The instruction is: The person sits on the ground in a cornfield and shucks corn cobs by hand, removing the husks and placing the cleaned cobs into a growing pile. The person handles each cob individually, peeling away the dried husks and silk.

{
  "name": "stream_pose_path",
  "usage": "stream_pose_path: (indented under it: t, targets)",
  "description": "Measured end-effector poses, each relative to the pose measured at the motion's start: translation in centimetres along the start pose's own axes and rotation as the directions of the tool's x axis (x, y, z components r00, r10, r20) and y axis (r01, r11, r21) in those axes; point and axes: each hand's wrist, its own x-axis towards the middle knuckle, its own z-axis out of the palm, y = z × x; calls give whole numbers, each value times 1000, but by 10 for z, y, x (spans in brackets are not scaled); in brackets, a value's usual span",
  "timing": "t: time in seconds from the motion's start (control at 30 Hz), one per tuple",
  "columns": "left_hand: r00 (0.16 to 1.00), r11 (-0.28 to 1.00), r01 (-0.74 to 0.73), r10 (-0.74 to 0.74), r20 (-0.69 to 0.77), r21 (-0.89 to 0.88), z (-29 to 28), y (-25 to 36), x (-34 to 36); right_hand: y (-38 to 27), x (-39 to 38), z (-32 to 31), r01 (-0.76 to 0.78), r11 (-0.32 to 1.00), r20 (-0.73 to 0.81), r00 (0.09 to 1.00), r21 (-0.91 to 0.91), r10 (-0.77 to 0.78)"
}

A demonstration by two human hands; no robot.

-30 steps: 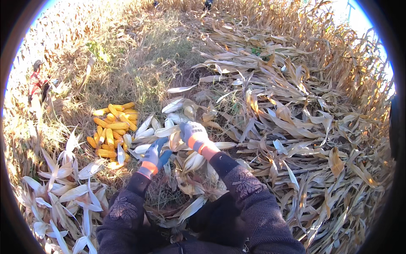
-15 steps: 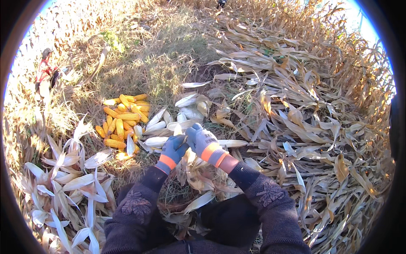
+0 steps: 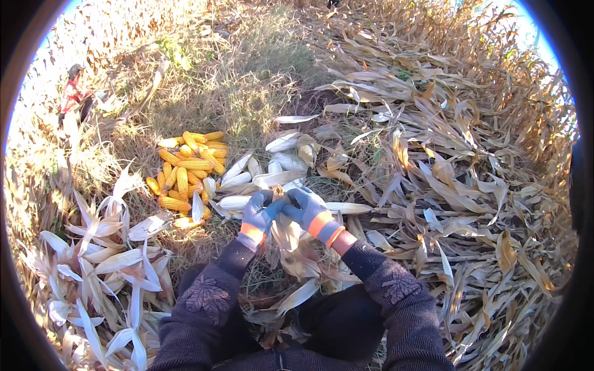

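Both my hands wear blue gloves with orange cuffs and meet in front of me. My left hand (image 3: 258, 216) and my right hand (image 3: 309, 212) are closed together on a corn ear in its dry husk (image 3: 278, 196), mostly hidden between the gloves. A pile of several bare yellow corn cobs (image 3: 185, 170) lies on the ground just to the left beyond my hands. Pale stripped husks (image 3: 272, 167) lie scattered right behind my hands.
A thick heap of dry corn stalks and leaves (image 3: 451, 185) fills the right side. More white husks (image 3: 105, 260) lie at my lower left. A person in red (image 3: 73, 96) is at the far left edge, on dry grass.
My hands have stayed closed on the ear, shifting only slightly with the view; the husk has been worked between the gloves.
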Motion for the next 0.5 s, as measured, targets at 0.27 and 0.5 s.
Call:
stream_pose_path:
  t: [0.27,0.5]
  targets:
    - [992,980,125,-122,32,-154,-2,2,-3,-1,2,1,10,997,-26,1000,78,-8]
    - [984,960,179,-173,48,-216,-5,6,-2,-8,8,2,28,998,-34,999,60,-26]
